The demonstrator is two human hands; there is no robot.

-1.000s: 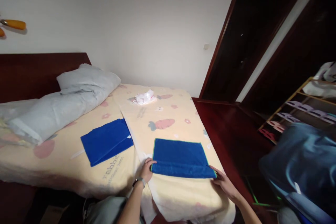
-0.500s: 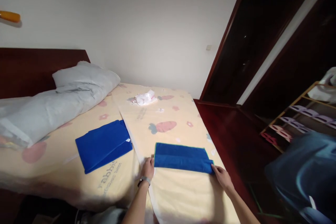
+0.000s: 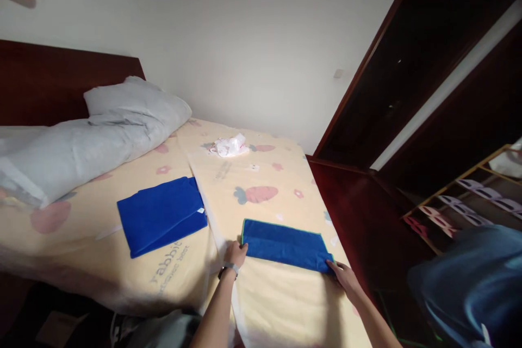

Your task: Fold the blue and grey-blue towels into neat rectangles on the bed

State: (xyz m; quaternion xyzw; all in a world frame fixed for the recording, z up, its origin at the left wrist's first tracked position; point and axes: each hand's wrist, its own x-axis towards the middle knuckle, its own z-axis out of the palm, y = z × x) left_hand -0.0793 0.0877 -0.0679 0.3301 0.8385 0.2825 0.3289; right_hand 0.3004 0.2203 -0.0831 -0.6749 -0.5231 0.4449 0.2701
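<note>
A long folded blue cloth with a green edge lies on the patterned bed cover. At its near left corner my left hand, with a band on the wrist, is closed on the edge. My right hand pinches the near right corner. To the left, apart from both hands, rests a second folded blue cloth with a small white tag.
A grey quilt is heaped by the dark headboard. A crumpled white plastic bag sits farther back. On the right are a shoe rack and a draped blue item.
The front flap of the long cloth now lies closer to its back edge, and both hands have stayed at its near corners. The whole view has tilted and shifted.
</note>
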